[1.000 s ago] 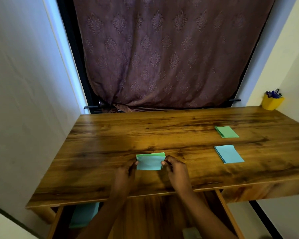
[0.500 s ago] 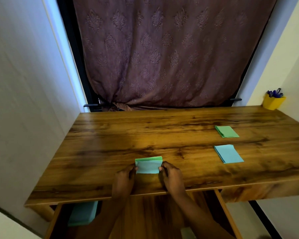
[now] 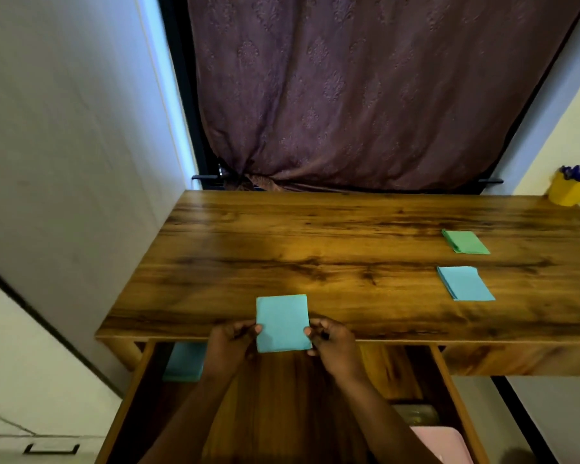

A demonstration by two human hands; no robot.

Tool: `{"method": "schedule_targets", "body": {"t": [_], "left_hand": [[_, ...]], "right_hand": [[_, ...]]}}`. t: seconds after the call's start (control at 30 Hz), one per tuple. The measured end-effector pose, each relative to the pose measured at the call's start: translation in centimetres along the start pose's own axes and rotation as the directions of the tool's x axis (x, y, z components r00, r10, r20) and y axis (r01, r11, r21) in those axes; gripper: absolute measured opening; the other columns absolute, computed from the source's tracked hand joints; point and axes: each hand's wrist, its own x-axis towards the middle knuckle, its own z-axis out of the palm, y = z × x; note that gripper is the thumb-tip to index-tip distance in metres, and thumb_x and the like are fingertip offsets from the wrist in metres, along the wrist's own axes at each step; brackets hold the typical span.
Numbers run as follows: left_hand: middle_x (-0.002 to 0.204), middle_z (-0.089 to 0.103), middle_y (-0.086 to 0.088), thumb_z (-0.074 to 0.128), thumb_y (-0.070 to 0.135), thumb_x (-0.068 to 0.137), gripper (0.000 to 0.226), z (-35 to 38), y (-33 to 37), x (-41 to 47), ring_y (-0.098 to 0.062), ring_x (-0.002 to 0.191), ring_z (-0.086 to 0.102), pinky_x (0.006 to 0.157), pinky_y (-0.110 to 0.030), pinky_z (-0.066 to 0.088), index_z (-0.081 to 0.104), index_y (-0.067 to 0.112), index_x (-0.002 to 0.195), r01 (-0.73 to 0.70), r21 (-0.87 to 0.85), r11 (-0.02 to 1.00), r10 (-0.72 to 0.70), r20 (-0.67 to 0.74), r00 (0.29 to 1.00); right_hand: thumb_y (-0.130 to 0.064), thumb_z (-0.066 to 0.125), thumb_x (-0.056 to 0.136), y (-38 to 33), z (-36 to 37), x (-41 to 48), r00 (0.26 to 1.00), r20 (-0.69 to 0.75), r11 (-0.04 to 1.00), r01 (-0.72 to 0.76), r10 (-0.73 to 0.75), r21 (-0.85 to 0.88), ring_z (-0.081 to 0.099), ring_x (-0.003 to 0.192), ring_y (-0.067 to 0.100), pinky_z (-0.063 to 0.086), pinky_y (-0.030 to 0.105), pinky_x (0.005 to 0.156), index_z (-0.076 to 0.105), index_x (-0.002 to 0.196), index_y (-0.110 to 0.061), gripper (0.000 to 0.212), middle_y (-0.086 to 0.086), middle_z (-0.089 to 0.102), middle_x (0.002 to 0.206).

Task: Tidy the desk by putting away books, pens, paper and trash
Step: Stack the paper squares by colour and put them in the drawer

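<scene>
An open drawer [image 3: 447, 380] sits pulled out under the desk's [image 3: 315, 249] front edge, nearest the camera. In the drawer's near right corner lies a pink thing [image 3: 439, 442], with a pale, blurred object [image 3: 416, 413] just beyond it that cannot be made out. At the drawer's far left, half under the desk, lies a blue pad [image 3: 183, 363].

Both forearms reach up over the drawer. The left hand [image 3: 230, 343] and the right hand [image 3: 330, 343] pinch a blue paper stack [image 3: 282, 323] between them, fingers closed on its lower left and lower right edges, thumbs on its face. The stack is lifted off the desk and held over the desk's front edge, its lower part above the drawer, its upper part over the wood.

On the desk, well to the right of the held stack, a second blue stack [image 3: 464, 283] lies flat. Just beyond that, further from the front edge, lies a green stack [image 3: 465, 242], apart from the blue one.

At the desk's far right corner stands a yellow cup [image 3: 566, 192] against the wall, with blue pens [image 3: 578, 172] upright in it.

Behind the desk's back edge hangs a purple patterned curtain [image 3: 365, 95], gathered at the bottom left just above the wood. Left of the desk is a pale wall [image 3: 64, 145].
</scene>
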Motion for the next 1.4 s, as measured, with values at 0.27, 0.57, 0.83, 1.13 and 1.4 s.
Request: {"method": "schedule_targets", "body": {"t": [0.27,0.57,0.83,1.13,1.4], "left_hand": [[0.084,0.07,0.01,0.065,0.014,0.087,0.012,-5.7,-4.3,-6.2,-0.008,0.07,0.069,0.056,-0.018,0.053,0.069,0.024,0.094,0.038,0.255,0.966,-0.03,-0.034,0.999],[0.093,0.069,0.012,0.061,0.032,0.084,0.013,-12.0,-9.6,-10.9,-0.013,0.093,0.065,0.08,-0.031,0.052,0.068,0.03,0.094,-0.083,0.899,0.43,0.211,-0.011,0.977],[0.111,0.069,0.006,0.035,0.045,0.084,0.043,-12.8,-10.2,-12.8,-0.022,0.116,0.056,0.102,-0.042,0.028,0.069,0.025,0.102,0.043,0.926,0.374,0.26,-0.15,0.954],[0.16,0.006,0.003,0.007,0.066,0.079,0.082,-12.7,-9.9,-12.3,-0.017,0.147,-0.001,0.116,-0.037,-0.002,0.011,0.028,0.152,0.129,0.895,0.426,0.113,-0.194,0.975],[0.16,-0.005,0.0,-0.001,0.07,0.076,0.089,-12.5,-10.0,-12.2,-0.018,0.147,-0.007,0.116,-0.037,-0.005,-0.003,0.025,0.152,0.169,0.893,0.418,0.061,-0.214,0.975]], "right_hand": [[-0.007,0.061,0.089,3.3,4.7,-5.4,0.99,0.113,0.996,-0.085,0.085,-0.002,0.065,0.083,0.009,0.057,0.022,0.059,0.064,0.096,-0.014,0.011,0.003,0.066,0.095],[-0.003,0.058,0.09,7.5,8.5,-2.8,0.896,0.125,0.896,-0.437,0.426,0.075,0.059,0.093,0.024,0.053,0.02,0.049,0.058,0.11,0.0,0.02,0.021,0.059,0.116],[-0.003,0.053,0.093,7.2,12.6,1.6,0.849,0.097,0.851,-0.525,0.52,0.032,0.053,0.1,0.032,0.049,0.04,0.07,0.054,0.114,0.001,0.022,0.024,0.053,0.128],[-0.004,0.055,0.092,6.9,14.6,2.2,0.893,0.001,0.891,-0.45,0.451,-0.067,0.061,0.102,0.04,0.043,0.013,0.032,0.056,0.105,0.001,0.014,0.027,0.058,0.119],[-0.01,0.06,0.09,7.3,15.1,2.6,0.941,-0.048,0.914,-0.337,0.335,-0.226,0.068,0.084,0.038,0.058,0.048,0.075,0.057,0.113,0.001,0.025,0.023,0.063,0.114]]}}
